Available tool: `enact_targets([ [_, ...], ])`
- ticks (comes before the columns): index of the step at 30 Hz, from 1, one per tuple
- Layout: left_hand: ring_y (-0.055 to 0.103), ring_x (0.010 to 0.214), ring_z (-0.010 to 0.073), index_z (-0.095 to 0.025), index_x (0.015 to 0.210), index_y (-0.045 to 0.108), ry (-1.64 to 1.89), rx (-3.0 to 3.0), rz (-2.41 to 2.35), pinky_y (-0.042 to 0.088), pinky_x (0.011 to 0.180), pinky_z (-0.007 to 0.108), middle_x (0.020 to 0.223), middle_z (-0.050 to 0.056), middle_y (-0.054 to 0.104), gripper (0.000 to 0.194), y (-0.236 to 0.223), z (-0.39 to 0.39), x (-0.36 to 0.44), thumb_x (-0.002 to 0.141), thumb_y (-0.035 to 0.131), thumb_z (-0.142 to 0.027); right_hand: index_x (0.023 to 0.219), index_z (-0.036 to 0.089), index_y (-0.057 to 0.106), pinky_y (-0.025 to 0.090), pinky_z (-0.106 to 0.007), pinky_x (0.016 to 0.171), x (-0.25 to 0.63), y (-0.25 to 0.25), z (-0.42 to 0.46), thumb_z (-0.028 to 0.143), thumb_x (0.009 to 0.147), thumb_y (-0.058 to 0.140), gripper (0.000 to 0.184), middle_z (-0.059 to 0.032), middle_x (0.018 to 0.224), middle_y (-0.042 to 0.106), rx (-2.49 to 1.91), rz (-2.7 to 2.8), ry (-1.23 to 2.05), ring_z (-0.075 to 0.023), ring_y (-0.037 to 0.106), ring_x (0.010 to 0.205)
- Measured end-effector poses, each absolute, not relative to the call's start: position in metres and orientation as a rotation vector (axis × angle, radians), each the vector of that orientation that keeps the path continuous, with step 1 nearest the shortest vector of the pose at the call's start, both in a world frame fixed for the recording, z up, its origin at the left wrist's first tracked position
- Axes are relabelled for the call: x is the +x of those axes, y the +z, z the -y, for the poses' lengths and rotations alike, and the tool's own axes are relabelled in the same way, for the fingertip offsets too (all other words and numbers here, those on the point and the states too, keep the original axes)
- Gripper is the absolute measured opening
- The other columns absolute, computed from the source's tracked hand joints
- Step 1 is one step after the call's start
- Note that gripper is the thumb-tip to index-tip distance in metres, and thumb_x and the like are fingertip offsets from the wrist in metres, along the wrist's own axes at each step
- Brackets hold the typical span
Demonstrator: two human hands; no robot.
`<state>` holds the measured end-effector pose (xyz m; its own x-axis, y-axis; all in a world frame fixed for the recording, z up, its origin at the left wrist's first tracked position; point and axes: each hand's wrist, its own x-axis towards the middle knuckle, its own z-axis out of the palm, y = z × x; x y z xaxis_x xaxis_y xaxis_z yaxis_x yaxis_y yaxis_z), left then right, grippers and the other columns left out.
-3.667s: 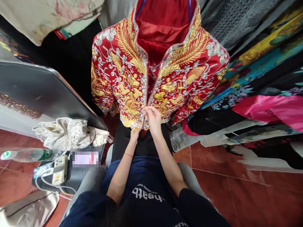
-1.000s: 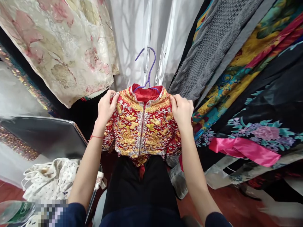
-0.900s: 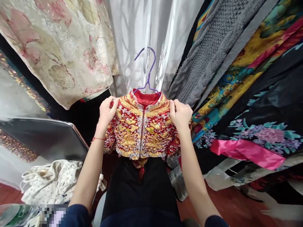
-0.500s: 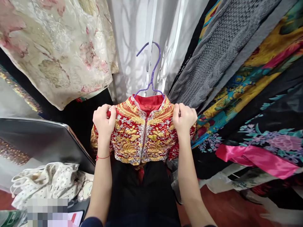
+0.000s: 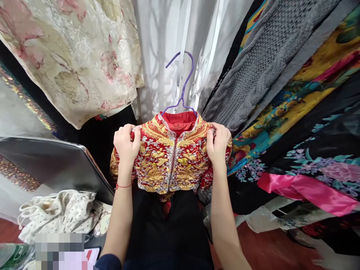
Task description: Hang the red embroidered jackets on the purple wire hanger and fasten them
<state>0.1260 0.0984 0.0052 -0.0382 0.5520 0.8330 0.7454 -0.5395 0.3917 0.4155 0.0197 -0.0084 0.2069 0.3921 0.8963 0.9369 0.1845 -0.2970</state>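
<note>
A short red jacket (image 5: 156,155) with dense gold and silver embroidery hangs on a purple wire hanger (image 5: 184,88) in front of me. Its stand-up collar shows a plain red lining, and the front edges meet at the middle. My left hand (image 5: 127,142) is closed over the jacket's shoulder on the left side. At the opposite shoulder, my right hand (image 5: 218,142) grips the cloth with the thumb in front. The hanger's hook stands free of both hands; its arms run down inside the collar. Both sleeves are partly hidden behind my hands and forearms.
Cream floral cloth (image 5: 92,60) hangs at the left, a grey knitted garment (image 5: 270,56) and colourful clothes at the right. White curtain (image 5: 157,45) is behind. A laptop (image 5: 56,161), a dotted cloth bag (image 5: 62,213), a phone (image 5: 94,255) and a bottle (image 5: 15,257) stand or lie at the left.
The whole view has shifted slightly, so the jacket and hanger appear a little farther right. My right hand has drawn slightly inward, its fingers lying more over the shoulder. Both hands keep hold.
</note>
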Motion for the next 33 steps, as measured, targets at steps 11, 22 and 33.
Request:
enact_targets([
  [11,0.050,0.070,0.0195,-0.022,0.079,0.053,-1.610,-2.074,1.384,0.032,0.071,0.034,0.073,0.004,0.059,0.028,-0.001,-0.085,0.132,0.098,0.040,-0.037,0.101,0.020,0.065,0.050,-0.027,0.062,0.298,-0.040,0.018,0.025,0.094,0.051,0.017,-0.0058,0.088,0.067,-1.260,1.156,-0.069,-0.0143,0.063,0.072],
  [22,0.051,0.073,0.0202,-0.022,0.080,0.052,-1.600,-2.102,1.394,0.033,0.074,0.035,0.077,0.005,0.061,0.030,-0.001,-0.083,0.132,0.099,0.038,-0.039,0.098,0.019,0.061,0.037,-0.021,0.048,0.292,-0.025,0.007,0.042,0.077,0.069,0.033,-0.0024,0.081,0.072,-0.906,0.697,0.838,-0.0085,0.059,0.054],
  [33,0.051,0.075,0.0204,-0.022,0.081,0.053,-1.593,-2.105,1.432,0.033,0.075,0.035,0.079,0.006,0.061,0.028,-0.002,-0.087,0.132,0.099,0.039,-0.039,0.078,0.018,0.060,0.037,-0.022,0.045,0.296,-0.017,-0.010,0.047,0.076,0.071,0.031,0.0021,0.061,0.066,-0.955,0.705,0.685,-0.0062,0.050,0.040],
])
